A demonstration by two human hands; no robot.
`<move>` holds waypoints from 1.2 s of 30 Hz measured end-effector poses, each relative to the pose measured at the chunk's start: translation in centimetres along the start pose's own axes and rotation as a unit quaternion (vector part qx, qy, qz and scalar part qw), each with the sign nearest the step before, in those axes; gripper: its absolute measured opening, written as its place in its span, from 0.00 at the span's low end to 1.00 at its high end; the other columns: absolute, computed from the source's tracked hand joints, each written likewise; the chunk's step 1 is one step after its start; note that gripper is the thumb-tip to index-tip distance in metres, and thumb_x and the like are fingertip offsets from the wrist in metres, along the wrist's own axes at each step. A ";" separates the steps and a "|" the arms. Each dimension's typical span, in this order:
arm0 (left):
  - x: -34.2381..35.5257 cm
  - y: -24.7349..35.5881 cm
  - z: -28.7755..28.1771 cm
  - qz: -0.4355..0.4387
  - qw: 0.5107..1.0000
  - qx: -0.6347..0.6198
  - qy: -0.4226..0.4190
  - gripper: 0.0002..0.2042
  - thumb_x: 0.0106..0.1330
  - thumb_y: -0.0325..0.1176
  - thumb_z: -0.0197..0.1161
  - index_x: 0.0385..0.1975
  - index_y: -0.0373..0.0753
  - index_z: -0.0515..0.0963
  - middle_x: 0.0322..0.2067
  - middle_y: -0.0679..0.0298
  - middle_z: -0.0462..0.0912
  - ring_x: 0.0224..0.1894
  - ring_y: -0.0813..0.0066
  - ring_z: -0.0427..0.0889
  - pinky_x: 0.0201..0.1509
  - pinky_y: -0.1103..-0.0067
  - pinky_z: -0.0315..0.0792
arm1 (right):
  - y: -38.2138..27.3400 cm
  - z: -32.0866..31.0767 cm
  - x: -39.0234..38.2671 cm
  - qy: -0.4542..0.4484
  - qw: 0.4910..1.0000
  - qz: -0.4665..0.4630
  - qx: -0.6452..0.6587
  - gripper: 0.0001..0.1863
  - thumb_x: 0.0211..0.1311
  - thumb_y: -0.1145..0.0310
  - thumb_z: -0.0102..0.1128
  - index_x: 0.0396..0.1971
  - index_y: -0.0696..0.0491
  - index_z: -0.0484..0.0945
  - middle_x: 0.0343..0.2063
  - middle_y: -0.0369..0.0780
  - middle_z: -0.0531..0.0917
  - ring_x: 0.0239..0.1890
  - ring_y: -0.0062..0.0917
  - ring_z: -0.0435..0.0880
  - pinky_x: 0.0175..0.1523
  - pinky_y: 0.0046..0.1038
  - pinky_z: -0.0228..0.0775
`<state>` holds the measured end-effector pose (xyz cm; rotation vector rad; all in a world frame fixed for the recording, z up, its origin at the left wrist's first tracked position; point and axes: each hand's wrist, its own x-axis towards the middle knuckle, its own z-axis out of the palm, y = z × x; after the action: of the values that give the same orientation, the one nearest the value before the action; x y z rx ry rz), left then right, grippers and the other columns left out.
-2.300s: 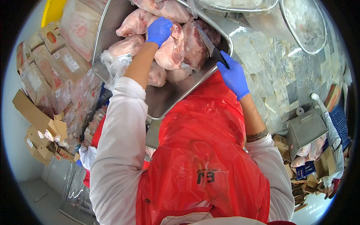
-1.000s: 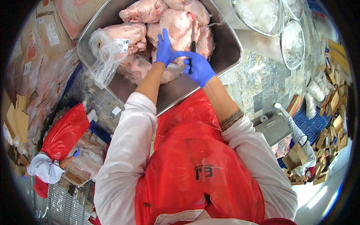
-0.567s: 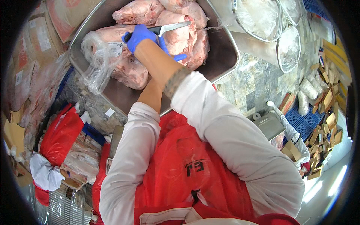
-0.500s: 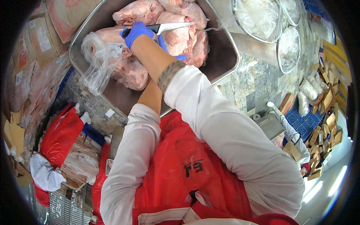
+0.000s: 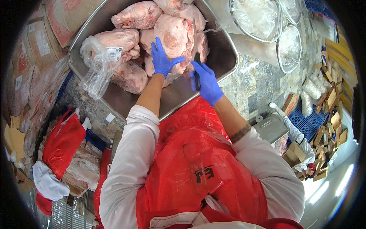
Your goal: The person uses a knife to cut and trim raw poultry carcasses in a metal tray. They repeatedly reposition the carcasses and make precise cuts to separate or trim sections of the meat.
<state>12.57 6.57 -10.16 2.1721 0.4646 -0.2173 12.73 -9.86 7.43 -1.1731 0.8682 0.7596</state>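
Note:
My right hand [image 5: 207, 82], in a blue glove, grips the black handle of a knife [image 5: 197, 57]. Its blade points away from me along the right side of a large pale-pink piece of meat [image 5: 170, 32]. With fingers spread, my left hand [image 5: 164, 61], also blue-gloved, lies on the near part of that same piece. Several more raw pieces fill the metal tub [image 5: 233, 42] around it, one at the far left [image 5: 137, 15]. A clear plastic bag [image 5: 97, 72] with a white label [image 5: 113, 53] drapes over the tub's left side.
Round-rimmed clear bags [image 5: 255, 19] stand beyond the tub's right side. Stacked cardboard boxes [image 5: 42, 42] rise at the left. A person in a red apron [image 5: 63, 147] is at lower left. Metal tray [image 5: 271, 128], blue pallet [image 5: 307, 120] and cardboard pieces [image 5: 331, 126] lie to the right.
My right hand has swung from the left, across the meat, to its right side, turning the knife from sideways to pointing away. My left hand, mostly hidden before, now shows on the meat.

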 end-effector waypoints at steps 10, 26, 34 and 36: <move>0.3 1.2 -1.0 -0.001 1.000 0.003 -0.019 0.72 0.33 0.60 0.83 0.74 0.29 0.41 0.71 0.33 0.47 0.75 0.39 0.47 0.77 0.58 0.48 | -1.0 -5.0 -1.8 -0.065 0.992 0.094 -0.048 0.22 0.73 0.48 0.49 0.45 0.53 0.78 0.21 0.35 0.74 0.11 0.21 0.66 0.14 0.24 0.56; 0.4 0.6 -0.6 0.020 1.000 0.006 -0.010 0.72 0.31 0.57 0.84 0.73 0.27 0.42 0.71 0.32 0.48 0.74 0.39 0.49 0.77 0.58 0.50 | -6.7 -3.6 -2.4 -0.056 0.979 0.193 -0.024 0.20 0.75 0.49 0.46 0.44 0.52 0.75 0.20 0.34 0.73 0.11 0.15 0.62 0.13 0.18 0.53; 0.6 0.7 -0.8 0.016 1.000 -0.005 -0.004 0.72 0.32 0.57 0.84 0.72 0.26 0.43 0.70 0.32 0.49 0.73 0.39 0.51 0.76 0.58 0.51 | -7.1 -4.0 -1.7 -0.056 0.978 0.198 -0.022 0.21 0.75 0.49 0.46 0.48 0.53 0.75 0.20 0.34 0.73 0.11 0.16 0.62 0.13 0.18 0.53; 0.7 0.6 -0.7 0.018 1.000 -0.006 -0.004 0.72 0.32 0.57 0.84 0.72 0.26 0.43 0.70 0.32 0.49 0.73 0.39 0.51 0.76 0.58 0.51 | -7.5 -4.4 -1.2 -0.071 0.975 0.207 -0.025 0.22 0.75 0.49 0.47 0.49 0.53 0.75 0.19 0.34 0.73 0.10 0.16 0.63 0.12 0.17 0.52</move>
<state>13.46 6.95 -9.50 2.1655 0.4217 -0.2027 17.91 -15.88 11.21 -0.9753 0.9908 1.1970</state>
